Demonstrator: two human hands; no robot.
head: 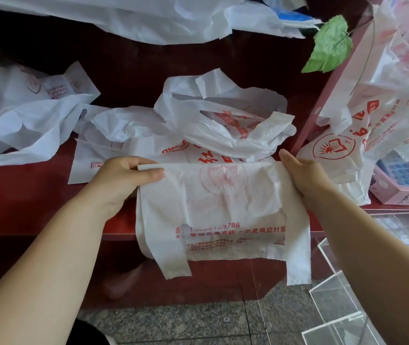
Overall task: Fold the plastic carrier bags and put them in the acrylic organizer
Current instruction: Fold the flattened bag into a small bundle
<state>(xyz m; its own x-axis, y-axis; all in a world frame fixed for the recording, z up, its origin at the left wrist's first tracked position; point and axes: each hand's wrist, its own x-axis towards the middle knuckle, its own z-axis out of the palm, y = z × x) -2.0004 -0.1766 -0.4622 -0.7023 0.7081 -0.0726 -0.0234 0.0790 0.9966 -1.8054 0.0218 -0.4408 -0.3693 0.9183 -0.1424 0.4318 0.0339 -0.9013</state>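
I hold a white carrier bag with red print (213, 210) doubled over at the table's front edge; its handles hang down past the edge. My left hand (121, 178) pinches the top fold at its left end. My right hand (303, 175) grips the fold's right end. Behind it a crumpled white bag (223, 120) lies on a flatter printed bag (124, 155). The clear acrylic organizer (342, 297) stands low at the right, below the table.
The dark red table (24, 195) carries more white bags at the left (29, 120) and along the back (136, 18). Printed bags (372, 115) hang at the right near a green leaf (330, 46). A pink box (402, 183) sits at the right edge. Grey stone floor below.
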